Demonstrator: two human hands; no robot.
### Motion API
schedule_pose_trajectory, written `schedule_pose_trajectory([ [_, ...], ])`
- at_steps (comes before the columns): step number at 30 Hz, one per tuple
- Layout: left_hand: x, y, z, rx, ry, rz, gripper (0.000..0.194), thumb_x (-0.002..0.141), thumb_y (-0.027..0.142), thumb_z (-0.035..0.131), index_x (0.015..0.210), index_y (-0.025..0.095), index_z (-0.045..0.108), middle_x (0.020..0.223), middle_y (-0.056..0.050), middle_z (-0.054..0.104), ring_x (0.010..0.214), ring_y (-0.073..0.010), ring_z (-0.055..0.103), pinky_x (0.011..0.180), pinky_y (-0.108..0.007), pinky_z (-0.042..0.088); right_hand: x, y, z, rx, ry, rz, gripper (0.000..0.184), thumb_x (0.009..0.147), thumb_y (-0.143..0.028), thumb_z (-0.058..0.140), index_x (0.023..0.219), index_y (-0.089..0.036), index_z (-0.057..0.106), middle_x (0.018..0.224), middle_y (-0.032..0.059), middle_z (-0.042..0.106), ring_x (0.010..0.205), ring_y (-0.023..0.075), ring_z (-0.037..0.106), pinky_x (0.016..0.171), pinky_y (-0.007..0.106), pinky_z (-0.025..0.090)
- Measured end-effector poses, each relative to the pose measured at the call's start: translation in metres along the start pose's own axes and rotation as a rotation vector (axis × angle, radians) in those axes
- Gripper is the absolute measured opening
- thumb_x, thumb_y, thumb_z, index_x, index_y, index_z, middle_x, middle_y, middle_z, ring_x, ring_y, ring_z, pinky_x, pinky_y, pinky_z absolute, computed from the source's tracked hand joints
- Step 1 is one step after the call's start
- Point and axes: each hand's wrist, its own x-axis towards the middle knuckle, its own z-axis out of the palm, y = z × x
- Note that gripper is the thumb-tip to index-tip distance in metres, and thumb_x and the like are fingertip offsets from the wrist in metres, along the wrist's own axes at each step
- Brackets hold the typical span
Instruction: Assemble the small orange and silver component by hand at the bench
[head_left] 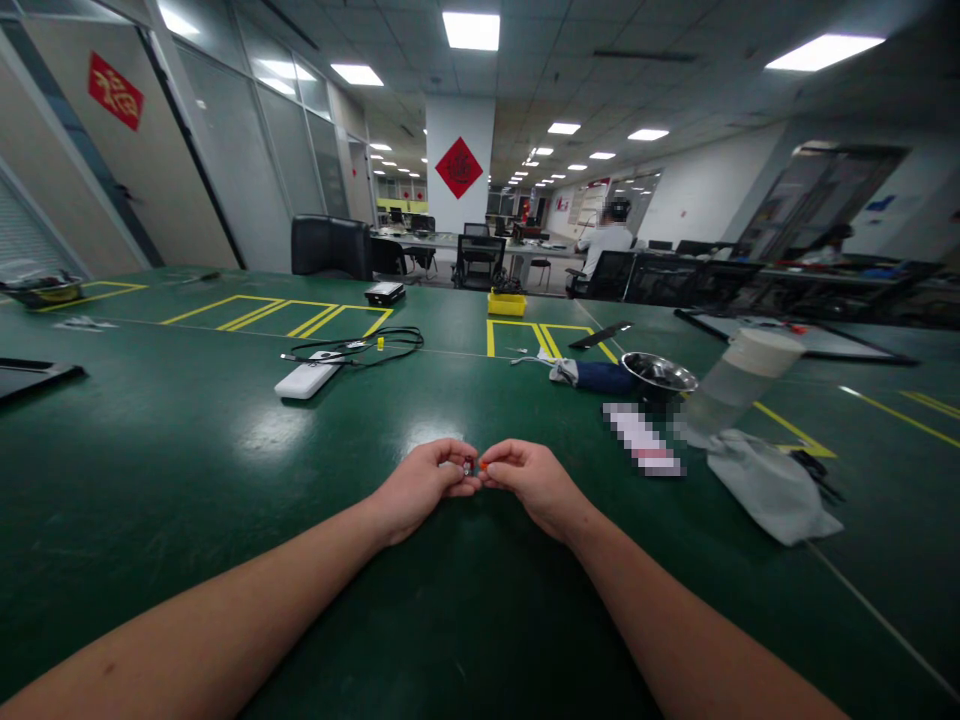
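My left hand (pixel 433 480) and my right hand (pixel 529 482) meet fingertip to fingertip over the middle of the green table (pixel 337 470). Between the left thumb and fingers is a small dark red and silvery piece (pixel 469 466), too small to name. The right thumb and forefinger pinch a tiny orange piece (pixel 484 467), mostly covered by the fingertips. Whether the two pieces touch, I cannot tell.
A white power bank (pixel 306 380) and black cable (pixel 401 340) lie ahead on the left. To the right are a metal bowl (pixel 660 372), a clear bottle (pixel 739 385) and a grey pouch (pixel 769 490). Farther back stands a yellow box (pixel 507 303). A person (pixel 606 240) sits beyond.
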Motion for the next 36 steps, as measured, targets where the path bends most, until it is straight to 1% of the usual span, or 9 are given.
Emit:
schedule_pose_trajectory([
  [6,0.0006,-0.0014,-0.0005,0.016,-0.003,0.015,0.029,0.077,0.003,0.054,0.105,0.013,0.058,0.095,-0.009,0.064,0.082,-0.0136,0.067,0.076,-0.023,0.055,-0.0008,-0.0013,0.0007,-0.014,-0.013,0.007,0.016,0.070,-0.016,0.069,0.086,-0.013,0.066,0.081,0.0060,0.069,0.074,0.0164,0.066,0.075,0.031,0.050],
  [10,0.0017,-0.0018,-0.0006,0.010,-0.008,0.016,0.025,0.078,0.003,0.053,0.100,0.013,0.058,0.089,-0.008,0.064,0.078,-0.0135,0.067,0.075,-0.024,0.056,-0.0001,0.0016,-0.0013,-0.047,0.014,0.020,0.020,0.070,-0.018,0.071,0.089,-0.014,0.066,0.082,0.0056,0.069,0.074,0.0170,0.066,0.074,0.032,0.051],
  [12,0.0020,-0.0015,-0.0006,-0.004,-0.006,0.014,0.023,0.077,0.003,0.054,0.098,0.013,0.058,0.088,-0.008,0.064,0.077,-0.0131,0.067,0.074,-0.023,0.055,0.0004,0.0027,-0.0019,-0.055,0.016,0.021,0.020,0.069,-0.018,0.072,0.088,-0.014,0.067,0.080,0.0055,0.069,0.073,0.0174,0.066,0.075,0.033,0.051],
  [17,0.0011,-0.0001,-0.0006,-0.042,0.008,0.006,0.020,0.077,0.007,0.057,0.097,0.013,0.061,0.093,-0.008,0.064,0.081,-0.0138,0.067,0.078,-0.025,0.055,0.0015,0.0014,-0.0004,-0.004,0.032,0.034,0.016,0.071,-0.020,0.070,0.084,-0.013,0.068,0.079,0.0065,0.069,0.076,0.0171,0.067,0.079,0.032,0.050],
  [21,-0.0006,0.0009,-0.0001,0.002,-0.006,0.020,0.026,0.074,0.006,0.060,0.098,0.015,0.061,0.094,-0.006,0.064,0.083,-0.0133,0.066,0.079,-0.024,0.053,0.0017,-0.0006,0.0011,0.028,0.023,0.051,0.017,0.070,-0.020,0.069,0.086,-0.012,0.068,0.082,0.0077,0.070,0.077,0.0169,0.067,0.081,0.033,0.050],
  [26,-0.0013,0.0023,0.0017,0.030,0.001,0.010,0.030,0.072,0.005,0.060,0.100,0.015,0.061,0.092,-0.006,0.065,0.082,-0.0127,0.066,0.078,-0.023,0.053,0.0011,-0.0003,0.0006,0.014,-0.013,0.024,0.015,0.070,-0.017,0.067,0.084,-0.012,0.067,0.081,0.0075,0.071,0.076,0.0169,0.067,0.081,0.034,0.051],
  [31,-0.0013,0.0031,0.0031,0.034,0.016,0.002,0.026,0.072,0.005,0.061,0.096,0.014,0.060,0.093,-0.008,0.066,0.080,-0.0129,0.067,0.077,-0.024,0.053,0.0009,0.0010,-0.0006,0.017,-0.030,0.021,0.015,0.072,-0.016,0.066,0.086,-0.013,0.066,0.081,0.0070,0.070,0.076,0.0170,0.067,0.080,0.034,0.051],
  [36,-0.0006,-0.0006,0.0008,0.023,0.006,0.023,0.024,0.073,0.007,0.063,0.096,0.014,0.059,0.091,-0.008,0.066,0.080,-0.0138,0.068,0.077,-0.025,0.054,0.0005,0.0011,-0.0010,0.010,-0.013,0.020,0.018,0.071,-0.017,0.068,0.088,-0.012,0.065,0.082,0.0063,0.069,0.076,0.0175,0.067,0.080,0.035,0.052],
])
